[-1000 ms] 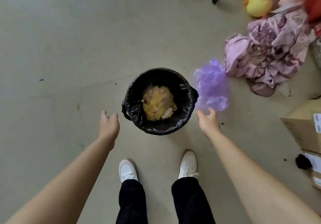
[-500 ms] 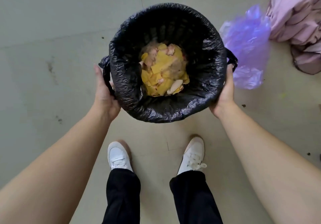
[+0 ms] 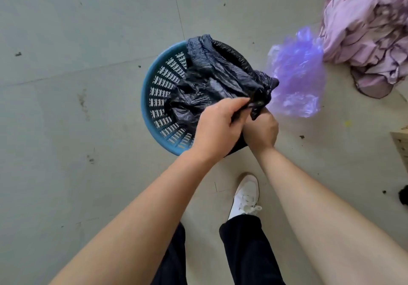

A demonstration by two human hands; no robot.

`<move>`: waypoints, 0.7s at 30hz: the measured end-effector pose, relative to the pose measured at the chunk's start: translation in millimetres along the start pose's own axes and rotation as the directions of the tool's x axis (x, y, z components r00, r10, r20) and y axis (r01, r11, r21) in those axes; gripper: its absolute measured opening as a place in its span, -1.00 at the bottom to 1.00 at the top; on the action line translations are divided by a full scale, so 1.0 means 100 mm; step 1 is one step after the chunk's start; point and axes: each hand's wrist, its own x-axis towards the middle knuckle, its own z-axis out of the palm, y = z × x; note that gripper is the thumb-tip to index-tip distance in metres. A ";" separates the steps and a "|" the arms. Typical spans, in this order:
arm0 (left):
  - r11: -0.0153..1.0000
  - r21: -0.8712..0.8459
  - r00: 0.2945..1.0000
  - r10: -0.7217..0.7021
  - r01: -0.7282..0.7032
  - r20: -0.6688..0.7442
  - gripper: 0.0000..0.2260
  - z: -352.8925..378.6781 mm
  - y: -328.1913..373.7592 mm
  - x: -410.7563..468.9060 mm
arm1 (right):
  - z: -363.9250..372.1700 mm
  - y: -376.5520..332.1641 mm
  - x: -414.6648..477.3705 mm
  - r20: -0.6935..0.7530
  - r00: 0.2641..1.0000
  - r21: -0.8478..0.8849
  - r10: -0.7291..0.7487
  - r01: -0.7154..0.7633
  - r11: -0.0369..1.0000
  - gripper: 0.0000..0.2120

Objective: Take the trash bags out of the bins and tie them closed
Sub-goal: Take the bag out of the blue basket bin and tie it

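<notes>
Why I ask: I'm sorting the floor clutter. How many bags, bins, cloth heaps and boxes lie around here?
Plastic bags: 2 (black bag, purple bag)
Bins: 1 (blue bin)
Cloth heaps: 1 (pink cloth)
Boxes: 1 (cardboard box, cut off at the right edge)
Total: 5

pink cloth heap (image 3: 364,41) top right on grey floor (image 3: 66,108); cardboard box (image 3: 400,145) right edge; white shoe (image 3: 245,196).

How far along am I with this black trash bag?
Done: the black bag is pulled off the visible rim of the blue bin and bunched. In hand: the left hand and right hand grip that bunched top. Left: the bag sits inside the bin, no knot visible; lift it out and tie it.
</notes>
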 end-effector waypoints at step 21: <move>0.872 -0.226 0.548 -0.454 0.434 -0.702 -0.84 -2.77 1.84 -0.33 | -2.82 -1.91 -1.38 -0.202 0.874 0.387 -0.442 0.486 0.783 -0.86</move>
